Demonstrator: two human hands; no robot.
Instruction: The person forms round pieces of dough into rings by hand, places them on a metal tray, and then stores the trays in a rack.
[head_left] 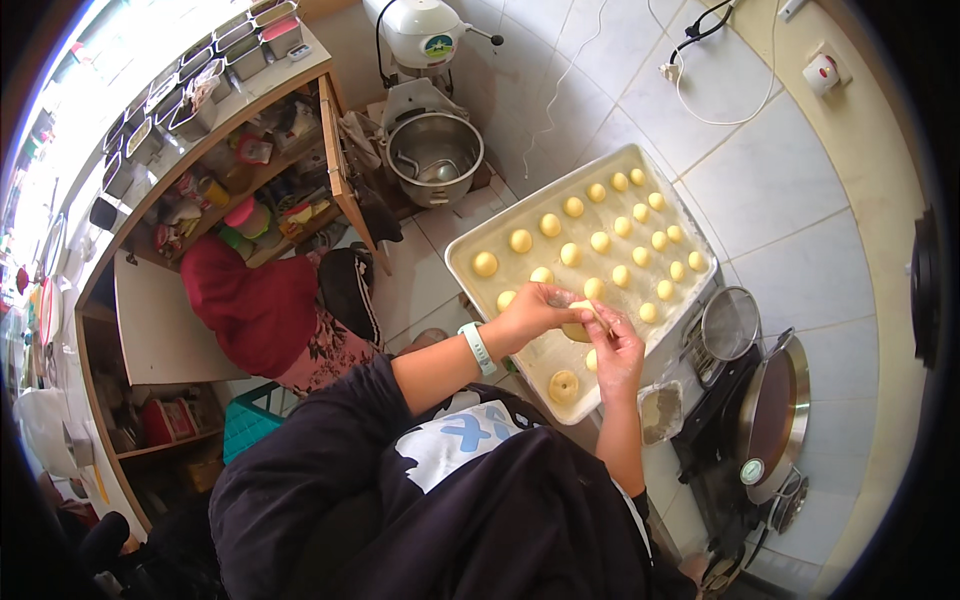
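My left hand (537, 315), with a pale band on its wrist, and my right hand (620, 350) pinch a flattened piece of pale yellow dough (580, 325) between their fingers. Both are held over the lower middle of a large light metal tray (621, 159). Rows of several round dough balls (570, 254) sit on the tray, partly hidden behind my fingers. A flattened dough piece with a dimpled centre (563, 386) lies at the tray's near corner.
A co-worker in red (230, 300) is low beside an open cabinet (150, 310) at left. A stand mixer with steel bowl (434, 155) stands behind. Metal containers (240, 55) line the counter. A sieve (730, 322), small container (660, 412) and round pan (772, 420) are at right.
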